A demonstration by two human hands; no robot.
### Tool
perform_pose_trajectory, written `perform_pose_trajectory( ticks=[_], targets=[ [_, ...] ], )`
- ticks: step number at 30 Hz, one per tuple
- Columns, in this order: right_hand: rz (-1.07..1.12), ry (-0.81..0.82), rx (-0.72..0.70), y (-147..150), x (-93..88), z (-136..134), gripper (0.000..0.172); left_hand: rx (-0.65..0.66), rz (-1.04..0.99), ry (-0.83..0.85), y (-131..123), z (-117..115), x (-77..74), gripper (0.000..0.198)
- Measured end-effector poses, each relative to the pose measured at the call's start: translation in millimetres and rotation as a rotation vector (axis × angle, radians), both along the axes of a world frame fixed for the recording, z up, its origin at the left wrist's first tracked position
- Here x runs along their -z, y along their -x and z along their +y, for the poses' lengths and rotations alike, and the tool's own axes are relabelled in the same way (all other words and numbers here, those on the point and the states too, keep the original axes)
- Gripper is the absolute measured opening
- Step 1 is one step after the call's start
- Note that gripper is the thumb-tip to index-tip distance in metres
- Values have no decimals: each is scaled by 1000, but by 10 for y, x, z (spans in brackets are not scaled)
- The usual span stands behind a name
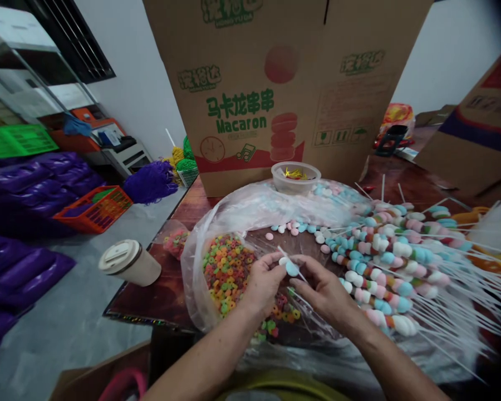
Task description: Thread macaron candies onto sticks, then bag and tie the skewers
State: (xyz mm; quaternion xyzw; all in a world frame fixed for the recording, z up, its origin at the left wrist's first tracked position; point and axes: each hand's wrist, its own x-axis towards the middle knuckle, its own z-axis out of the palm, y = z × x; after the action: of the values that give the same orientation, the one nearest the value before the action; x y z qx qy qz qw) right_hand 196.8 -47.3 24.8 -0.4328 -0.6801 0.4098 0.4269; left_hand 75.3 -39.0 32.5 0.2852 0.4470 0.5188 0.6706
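Observation:
My left hand point(264, 281) is closed in a pinch at a small white and pale blue marshmallow-like candy point(291, 268). A thin white stick point(302, 275) runs through or past the candy; which of the two is hard to make out. My right hand point(323, 287) pinches this stick from the other side, its fingertips close to the candy. Under and left of my hands lie colourful gummy rings point(227, 270) in an open clear plastic bag. To the right is a pile of finished-looking candy skewers point(384, 262), with pink, white and blue pieces on white sticks.
Loose pastel candies point(294, 227) lie beyond my hands near a plastic bowl point(296, 179) with yellow ties. A big cardboard box point(250, 83) stands behind. A lidded cup point(131, 263) is near the table's left edge. Purple bundles and an orange crate point(96, 210) are further left.

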Motion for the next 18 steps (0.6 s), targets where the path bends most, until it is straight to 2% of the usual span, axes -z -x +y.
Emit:
perform_pose_trajectory(
  ticks=[2, 4, 8, 11, 15, 18],
  targets=[
    [-164, -165, -70, -68, -54, -61, 29, 27, 45, 24, 49, -32, -61, 38],
    [-268, -229, -82, -129, -132, -112, 26, 19, 91, 40, 97, -41, -87, 37],
    [-201, -10, 8, -150, -215, -164, 26, 27, 95, -3, 94, -59, -61, 33],
    [-43, 128, 37, -95, -119, -143, 31, 97, 101, -43, 24, -112, -45, 33],
    [189, 280, 122, -29, 57, -95, 29, 217, 83, -154, -18, -198, -113, 28],
    [304, 323, 166, -8, 62, -92, 32, 281, 62, -204, 2, -216, -155, 28]
  ],
)
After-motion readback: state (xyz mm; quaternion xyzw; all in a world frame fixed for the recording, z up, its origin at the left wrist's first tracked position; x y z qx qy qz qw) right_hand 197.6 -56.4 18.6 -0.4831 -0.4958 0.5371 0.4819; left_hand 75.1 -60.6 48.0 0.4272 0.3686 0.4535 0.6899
